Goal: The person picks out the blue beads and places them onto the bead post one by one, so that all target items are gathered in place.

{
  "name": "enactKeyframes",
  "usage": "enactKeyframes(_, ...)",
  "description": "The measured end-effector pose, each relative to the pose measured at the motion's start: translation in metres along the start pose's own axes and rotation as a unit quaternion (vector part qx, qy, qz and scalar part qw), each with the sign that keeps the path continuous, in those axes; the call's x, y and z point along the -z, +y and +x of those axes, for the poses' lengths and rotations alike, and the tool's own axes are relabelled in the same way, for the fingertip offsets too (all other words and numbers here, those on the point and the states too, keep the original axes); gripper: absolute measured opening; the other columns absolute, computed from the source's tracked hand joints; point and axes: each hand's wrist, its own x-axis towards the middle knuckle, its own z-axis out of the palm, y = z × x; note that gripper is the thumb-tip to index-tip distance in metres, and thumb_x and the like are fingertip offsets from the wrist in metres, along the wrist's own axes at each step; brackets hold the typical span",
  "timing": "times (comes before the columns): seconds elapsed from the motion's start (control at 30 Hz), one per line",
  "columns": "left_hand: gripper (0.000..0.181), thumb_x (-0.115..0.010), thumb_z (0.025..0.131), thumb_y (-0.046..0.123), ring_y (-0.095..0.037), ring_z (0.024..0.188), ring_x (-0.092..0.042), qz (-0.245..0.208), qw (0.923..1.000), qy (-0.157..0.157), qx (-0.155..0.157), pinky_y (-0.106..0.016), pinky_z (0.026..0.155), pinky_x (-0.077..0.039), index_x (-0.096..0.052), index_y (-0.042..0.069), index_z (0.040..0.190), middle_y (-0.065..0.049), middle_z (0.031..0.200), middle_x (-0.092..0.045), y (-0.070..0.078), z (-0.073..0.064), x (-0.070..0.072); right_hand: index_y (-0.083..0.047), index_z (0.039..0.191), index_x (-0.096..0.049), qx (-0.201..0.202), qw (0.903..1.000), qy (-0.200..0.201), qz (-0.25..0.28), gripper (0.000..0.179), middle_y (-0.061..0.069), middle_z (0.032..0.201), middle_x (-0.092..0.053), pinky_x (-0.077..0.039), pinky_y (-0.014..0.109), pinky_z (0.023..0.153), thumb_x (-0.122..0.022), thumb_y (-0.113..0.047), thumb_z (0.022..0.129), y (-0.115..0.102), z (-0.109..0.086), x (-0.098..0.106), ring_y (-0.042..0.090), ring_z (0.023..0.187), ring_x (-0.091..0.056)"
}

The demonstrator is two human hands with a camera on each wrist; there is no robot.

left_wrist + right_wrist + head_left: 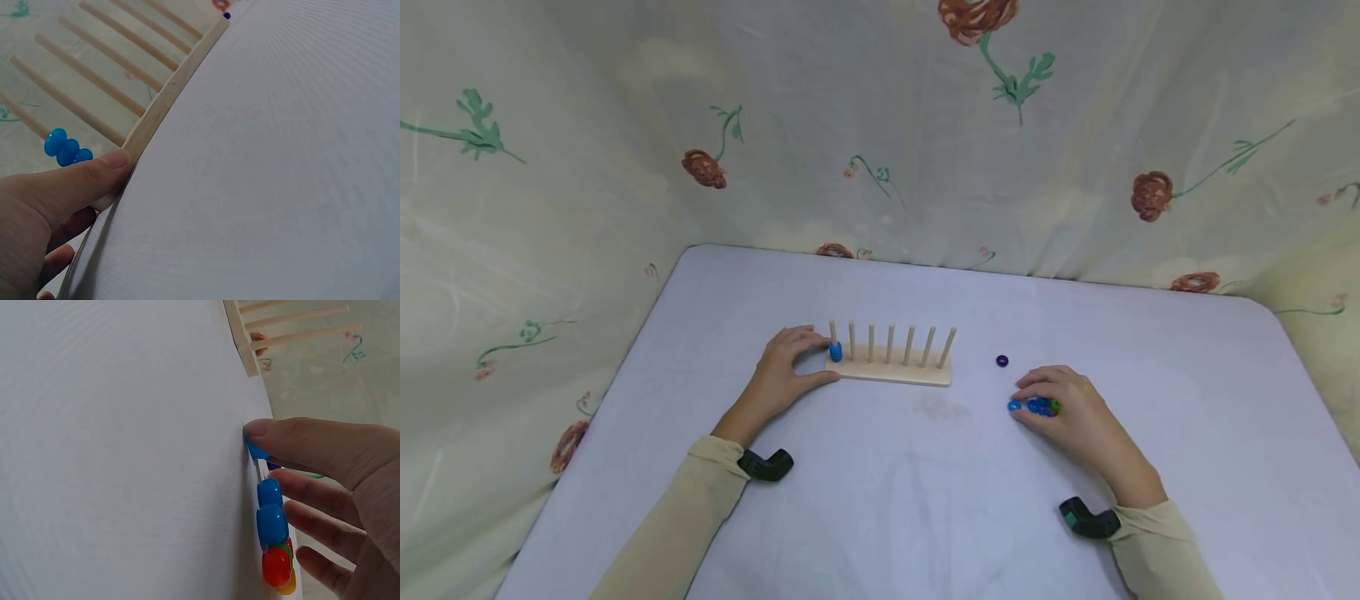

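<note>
A wooden peg board (891,372) with a row of several upright pegs stands on the table. Blue beads (67,149) are stacked on its leftmost peg. My left hand (781,375) grips that end of the board, thumb at the front edge and fingers behind. To the right, my right hand (1075,412) pinches a blue bead (257,450) at the tabletop between thumb and fingers. Under the same hand lie more loose beads: blue ones (272,524), a red one (277,567), a yellow one (288,586) and a green one (1055,406), partly hidden by the fingers.
A single purple bead (1002,361) lies between the board and the right hand. The table (865,508) has a white cover, and a flowered curtain (880,125) hangs behind and beside it. Each wrist wears a black camera (766,465).
</note>
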Motion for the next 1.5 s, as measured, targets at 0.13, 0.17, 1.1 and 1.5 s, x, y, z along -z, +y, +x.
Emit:
enactKeyframes(0.13,0.052,-0.089,0.081,0.031,-0.034,0.144,-0.047,0.001,1.0,0.001,-0.005,-0.06,0.123,-0.033,-0.072,0.015,0.127,-0.013,0.145,-0.061,-0.0011,0.0006,-0.0006,-0.008,0.096,-0.082,-0.004,1.0,-0.003,-0.002,0.012,0.011,0.115,-0.073,-0.051,0.059,0.101,-0.085,-0.013,0.085,-0.0005,0.0005,0.0002,0.036,0.118,-0.062)
enactKeyframes(0.17,0.052,-0.089,0.081,0.031,-0.034,0.144,-0.047,0.001,1.0,0.001,-0.007,-0.06,0.123,-0.033,-0.072,0.014,0.127,-0.013,0.145,-0.061,-0.0012,0.0007,-0.0007,-0.009,0.096,-0.082,-0.007,1.0,-0.005,-0.002,0.012,0.011,0.115,-0.073,-0.051,0.059,0.102,-0.084,-0.014,0.086,-0.0005,0.0006,0.0004,0.036,0.118,-0.062)
enactKeyframes(1.1,0.052,-0.09,0.081,0.031,-0.035,0.144,-0.047,0.001,1.0,0.003,-0.008,-0.061,0.123,-0.034,-0.072,0.014,0.127,-0.014,0.146,-0.061,0.001,0.0003,0.0008,-0.01,0.105,-0.081,-0.011,0.9995,0.029,0.003,0.021,0.008,0.1,-0.079,-0.053,0.058,0.096,-0.085,-0.012,0.085,-0.004,0.0022,0.0035,0.03,0.098,-0.072)
enactKeyframes(1.5,0.052,-0.089,0.081,0.031,-0.035,0.145,-0.047,-0.01,0.9999,0.002,-0.008,-0.062,0.123,-0.033,-0.072,0.014,0.127,-0.013,0.146,-0.061,-0.0018,0.0003,0.0003,-0.01,0.104,-0.081,-0.012,0.9995,0.027,0.009,0.02,0.008,0.099,-0.079,-0.053,0.059,0.097,-0.085,-0.01,0.084,-0.0079,0.0029,0.0045,0.03,0.097,-0.072)
